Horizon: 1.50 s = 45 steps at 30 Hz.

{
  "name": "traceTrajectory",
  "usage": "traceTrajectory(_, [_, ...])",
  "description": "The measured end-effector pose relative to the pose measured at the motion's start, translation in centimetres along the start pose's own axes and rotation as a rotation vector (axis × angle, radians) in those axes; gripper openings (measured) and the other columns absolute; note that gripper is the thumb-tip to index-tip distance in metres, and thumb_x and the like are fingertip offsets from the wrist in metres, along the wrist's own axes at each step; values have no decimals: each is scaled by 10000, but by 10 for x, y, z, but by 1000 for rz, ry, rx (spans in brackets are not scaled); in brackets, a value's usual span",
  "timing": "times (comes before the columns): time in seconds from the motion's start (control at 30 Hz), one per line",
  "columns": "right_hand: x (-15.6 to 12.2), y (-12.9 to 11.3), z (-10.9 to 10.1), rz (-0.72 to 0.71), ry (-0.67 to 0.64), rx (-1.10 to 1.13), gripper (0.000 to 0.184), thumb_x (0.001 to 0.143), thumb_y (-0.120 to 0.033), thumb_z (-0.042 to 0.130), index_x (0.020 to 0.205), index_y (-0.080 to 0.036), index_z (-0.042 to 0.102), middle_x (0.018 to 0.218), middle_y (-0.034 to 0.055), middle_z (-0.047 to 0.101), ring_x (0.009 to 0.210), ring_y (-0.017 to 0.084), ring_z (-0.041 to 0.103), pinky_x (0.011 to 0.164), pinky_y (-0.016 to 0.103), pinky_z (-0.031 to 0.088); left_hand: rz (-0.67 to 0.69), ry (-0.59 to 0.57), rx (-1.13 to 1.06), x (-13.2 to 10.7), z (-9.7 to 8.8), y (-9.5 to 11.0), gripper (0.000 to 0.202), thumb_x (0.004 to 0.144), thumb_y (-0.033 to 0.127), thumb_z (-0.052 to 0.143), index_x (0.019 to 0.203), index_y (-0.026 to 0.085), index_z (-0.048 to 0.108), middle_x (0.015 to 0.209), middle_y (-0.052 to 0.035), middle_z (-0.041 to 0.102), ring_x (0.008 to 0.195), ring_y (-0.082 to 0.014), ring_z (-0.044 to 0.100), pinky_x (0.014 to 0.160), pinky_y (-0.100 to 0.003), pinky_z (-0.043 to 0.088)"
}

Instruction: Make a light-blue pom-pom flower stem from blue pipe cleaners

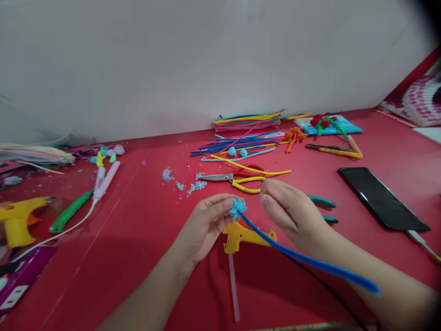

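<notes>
My left hand (pixel 206 225) is closed in a pinch on a small light-blue fuzzy flower head (pixel 237 208). A long blue pipe cleaner (pixel 310 259) runs from that head down to the right, passing under my right forearm. My right hand (pixel 287 209) hovers just right of the flower head with its fingers curled; whether they grip the pipe cleaner is hidden. Below both hands a yellow glue gun (pixel 241 235) lies on the red table (pixel 138 257), with a clear glue stick (pixel 234 285) sticking out toward me.
Scissors (pixel 220 176) and yellow pipe cleaners lie beyond my hands, with blue fluff scraps (pixel 196 186). A heap of coloured pipe cleaners (pixel 248 133) sits by the wall. Teal-handled pliers (pixel 324 207), a black phone (pixel 381 197), a second glue gun (pixel 17 220) and a green-handled tool (pixel 69 214) flank them.
</notes>
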State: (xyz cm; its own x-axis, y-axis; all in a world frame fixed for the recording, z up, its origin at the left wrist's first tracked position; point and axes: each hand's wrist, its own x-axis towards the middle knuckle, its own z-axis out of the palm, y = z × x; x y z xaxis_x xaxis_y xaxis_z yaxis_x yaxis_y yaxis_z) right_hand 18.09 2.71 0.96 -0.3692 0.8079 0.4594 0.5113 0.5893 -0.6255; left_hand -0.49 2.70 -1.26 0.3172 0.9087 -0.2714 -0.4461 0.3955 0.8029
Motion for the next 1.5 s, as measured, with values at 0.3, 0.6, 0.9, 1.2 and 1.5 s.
traceTrajectory(0.3, [-2, 1, -1, -2, 58, 86, 106, 841, -134, 507, 763, -191, 551, 780, 25, 579, 732, 139, 541, 675, 249, 417, 14, 8, -2, 2, -1, 0, 127, 695, 187, 719, 806, 127, 702, 727, -18, 683, 652, -79, 596, 662, -175, 483])
traceTrajectory(0.6, [-2, 2, 0, 4, 53, 31, 165, 867, -203, 505, 719, -187, 575, 703, 29, 593, 663, 152, 553, 614, 265, 434, -2, -4, 20, 1, 0, 0, 141, 678, 214, 737, 795, 139, 715, 751, -22, 687, 697, -90, 602, 690, -177, 467])
traceTrajectory(0.9, [-2, 3, 2, -145, -1, -25, 115, 816, -191, 573, 917, -206, 625, 930, 66, 616, 888, 198, 562, 788, 350, 441, -47, -11, 118, 0, 2, -1, 160, 695, 233, 719, 809, 121, 707, 744, -34, 664, 663, -93, 566, 664, -200, 437])
traceTrajectory(1.2, [-4, 4, 3, -181, -19, -148, 116, 823, -181, 556, 913, -213, 622, 966, 69, 608, 913, 210, 530, 797, 371, 388, -46, -32, 183, 0, -1, -2, 172, 731, 249, 686, 848, 124, 696, 784, -54, 654, 702, -120, 570, 691, -233, 435])
traceTrajectory(1.5, [-4, 4, 4, -191, -23, -181, 83, 824, -179, 549, 872, -202, 613, 948, 58, 616, 891, 200, 519, 790, 363, 368, -15, -32, 222, -1, 1, -1, 142, 728, 232, 694, 823, 127, 692, 742, -24, 629, 663, -85, 535, 661, -191, 419])
